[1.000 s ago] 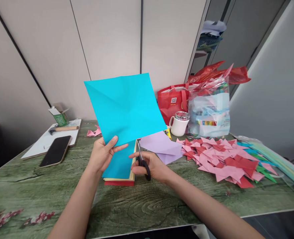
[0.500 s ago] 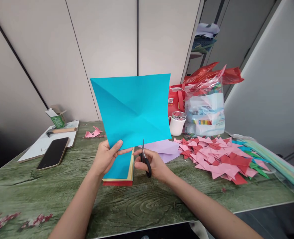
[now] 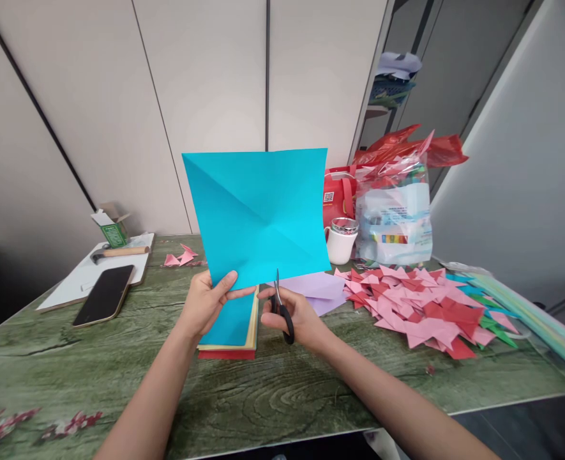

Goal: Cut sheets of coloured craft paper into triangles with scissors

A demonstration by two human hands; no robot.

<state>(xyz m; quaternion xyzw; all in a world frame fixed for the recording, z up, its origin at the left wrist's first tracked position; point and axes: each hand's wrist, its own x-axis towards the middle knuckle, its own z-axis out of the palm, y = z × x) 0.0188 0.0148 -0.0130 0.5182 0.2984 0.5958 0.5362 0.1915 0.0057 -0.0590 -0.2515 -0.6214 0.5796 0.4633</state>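
Observation:
My left hand (image 3: 210, 300) pinches the lower left edge of a creased blue sheet of paper (image 3: 263, 211), thumb in front and index finger pointing right. The sheet is held up above the table, and a diagonal fold line runs across it. In my right hand (image 3: 299, 316) is a pair of black-handled scissors (image 3: 285, 316), fingers through the loops. The blades point up at the sheet's bottom edge; I cannot tell whether they have cut into it. Below the left hand lies a stack of coloured paper (image 3: 232, 326), blue on top with yellow and red beneath.
Folded pink and red paper pieces (image 3: 421, 300) are heaped at right, beside long paper strips (image 3: 526, 306). Behind stand a white mug (image 3: 342, 243), a red bag (image 3: 334, 198) and a plastic bag (image 3: 394, 217). Lilac paper (image 3: 315, 291) lies mid-table. At left are a phone (image 3: 104, 295) and a hammer (image 3: 119, 252).
The whole view has shifted slightly. The blue sheet's top edge sits a little lower and leans back slightly; both hands keep their holds.

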